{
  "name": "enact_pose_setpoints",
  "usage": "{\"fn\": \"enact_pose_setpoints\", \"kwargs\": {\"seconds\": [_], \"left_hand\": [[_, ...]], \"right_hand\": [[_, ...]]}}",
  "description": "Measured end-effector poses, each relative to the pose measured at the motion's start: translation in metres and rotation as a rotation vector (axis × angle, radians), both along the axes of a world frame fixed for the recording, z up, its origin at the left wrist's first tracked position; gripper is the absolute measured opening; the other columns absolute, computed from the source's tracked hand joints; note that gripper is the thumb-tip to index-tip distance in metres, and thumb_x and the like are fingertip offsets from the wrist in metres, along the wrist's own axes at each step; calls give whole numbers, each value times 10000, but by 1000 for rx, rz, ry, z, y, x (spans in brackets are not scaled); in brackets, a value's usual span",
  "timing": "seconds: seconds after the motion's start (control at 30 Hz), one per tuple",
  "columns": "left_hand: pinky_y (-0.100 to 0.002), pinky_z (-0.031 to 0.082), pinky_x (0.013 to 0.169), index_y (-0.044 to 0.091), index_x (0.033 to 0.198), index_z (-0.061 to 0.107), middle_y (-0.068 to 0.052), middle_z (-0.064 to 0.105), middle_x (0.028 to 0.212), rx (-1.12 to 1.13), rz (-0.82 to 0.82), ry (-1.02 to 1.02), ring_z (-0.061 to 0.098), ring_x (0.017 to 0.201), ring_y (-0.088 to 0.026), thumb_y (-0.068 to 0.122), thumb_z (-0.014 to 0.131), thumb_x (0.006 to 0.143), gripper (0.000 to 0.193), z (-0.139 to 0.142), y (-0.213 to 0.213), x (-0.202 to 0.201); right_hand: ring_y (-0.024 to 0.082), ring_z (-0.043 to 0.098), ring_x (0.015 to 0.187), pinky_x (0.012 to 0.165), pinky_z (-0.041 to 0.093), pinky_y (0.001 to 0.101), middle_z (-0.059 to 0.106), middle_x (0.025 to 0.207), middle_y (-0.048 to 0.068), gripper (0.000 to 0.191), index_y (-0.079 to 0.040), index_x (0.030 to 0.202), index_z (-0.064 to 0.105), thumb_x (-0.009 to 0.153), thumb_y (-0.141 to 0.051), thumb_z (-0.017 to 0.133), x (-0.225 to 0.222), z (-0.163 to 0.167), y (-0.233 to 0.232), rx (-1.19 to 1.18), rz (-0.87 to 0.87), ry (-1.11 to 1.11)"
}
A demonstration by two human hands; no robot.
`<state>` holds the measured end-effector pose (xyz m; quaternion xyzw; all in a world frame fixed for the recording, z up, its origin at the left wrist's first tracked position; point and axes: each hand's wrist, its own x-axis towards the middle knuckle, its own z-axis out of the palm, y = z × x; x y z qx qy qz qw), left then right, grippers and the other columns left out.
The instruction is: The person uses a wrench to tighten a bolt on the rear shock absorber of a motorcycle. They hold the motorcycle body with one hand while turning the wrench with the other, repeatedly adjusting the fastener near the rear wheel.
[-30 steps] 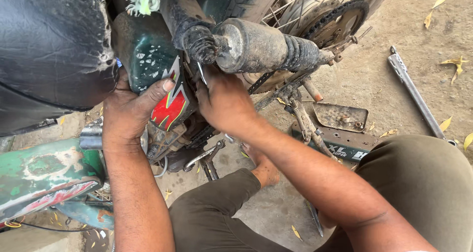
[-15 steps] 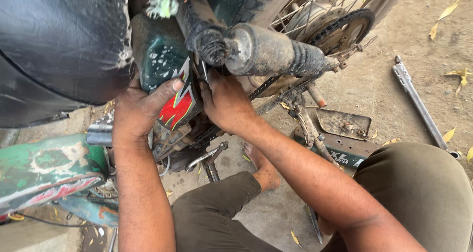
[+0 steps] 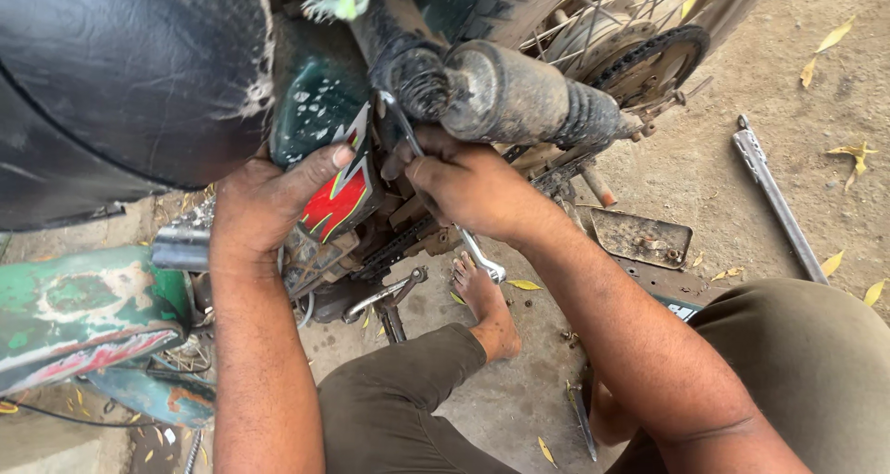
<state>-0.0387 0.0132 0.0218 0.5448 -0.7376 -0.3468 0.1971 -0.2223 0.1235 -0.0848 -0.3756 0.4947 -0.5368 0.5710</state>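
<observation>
Both hands have barely shifted since a second ago: they stay pressed on the motorcycle's side while the view has drifted slightly. One chrome wrench (image 3: 443,205), slim and shiny, runs with its long axis from upper left, near the top of the shock absorber (image 3: 519,98), down to lower right, its ring end showing below the wrist. The right hand (image 3: 464,188) is wrapped closed around its shaft. The left hand (image 3: 264,200) lies flat, fingers spread, thumb stretched over the green side panel (image 3: 324,149) with its red sticker; it grips nothing. The single shock absorber is a dusty grey cylinder with a ribbed rubber boot. Above left, the black seat (image 3: 120,75) is worn and cracked. One bare foot (image 3: 487,307) rests on the concrete floor (image 3: 705,177), beside a flat metal plate (image 3: 644,237). One long steel bar (image 3: 774,205) lies near the floor's right edge.
</observation>
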Motion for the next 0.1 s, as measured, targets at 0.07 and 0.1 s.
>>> {"fn": "enact_pose_setpoints", "kwargs": {"seconds": [0.07, 0.1], "left_hand": [[-267, 537, 926, 86, 1146, 797, -39, 813, 1024, -63, 27, -145, 728, 973, -103, 462, 900, 755, 552, 2, 1, 0], [-280, 541, 936, 77, 1150, 793, -43, 809, 1042, -94, -31, -71, 722, 983, -114, 488, 888, 755, 578, 3, 3, -1]], "right_hand": [[321, 625, 759, 726, 518, 457, 639, 908, 176, 256, -76, 1208, 682, 1037, -238, 582, 7, -9, -9, -143, -131, 290], [328, 662, 850, 782, 542, 463, 671, 970, 168, 243, -78, 1200, 656, 1042, -260, 624, 15, -14, -18, -279, -262, 581]]}}
